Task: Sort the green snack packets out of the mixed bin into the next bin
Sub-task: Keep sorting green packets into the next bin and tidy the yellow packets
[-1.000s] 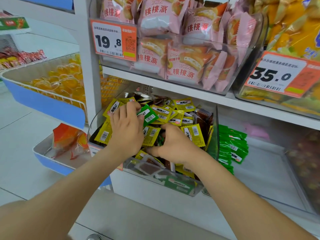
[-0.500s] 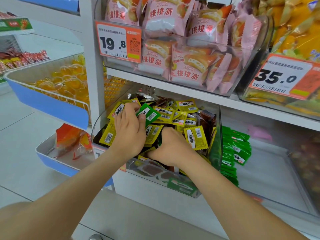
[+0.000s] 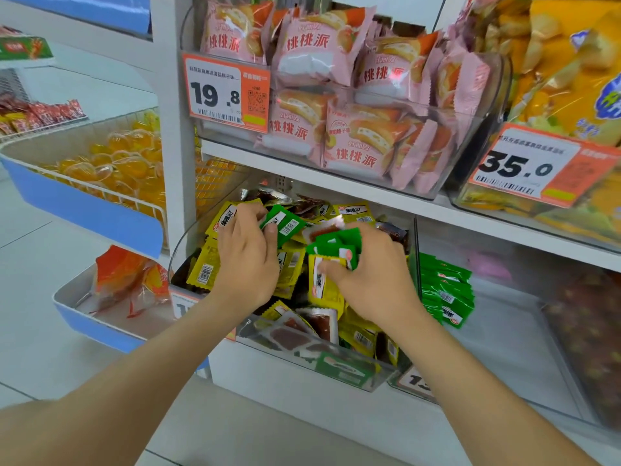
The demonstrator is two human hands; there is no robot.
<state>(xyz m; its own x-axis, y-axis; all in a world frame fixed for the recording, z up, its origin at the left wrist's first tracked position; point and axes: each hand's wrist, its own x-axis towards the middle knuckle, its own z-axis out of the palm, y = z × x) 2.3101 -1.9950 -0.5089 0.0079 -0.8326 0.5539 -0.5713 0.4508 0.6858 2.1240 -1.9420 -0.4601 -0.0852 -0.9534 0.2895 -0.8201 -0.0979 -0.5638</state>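
A green packet is pinched by the left hand; a bunch of green packets is gripped in the curled fingers of the right hand, over the mixed bin. Judged light, limp and slick, they are probably best pinched at an edge.

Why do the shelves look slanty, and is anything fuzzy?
Head view: the wide lens slants and stretches the white shelf toward the edges. Head view: the green packets in the right hand look smeared, while the left hand's green packet and the 19.8 price tag read sharp. Head view: light even, shadows faint.
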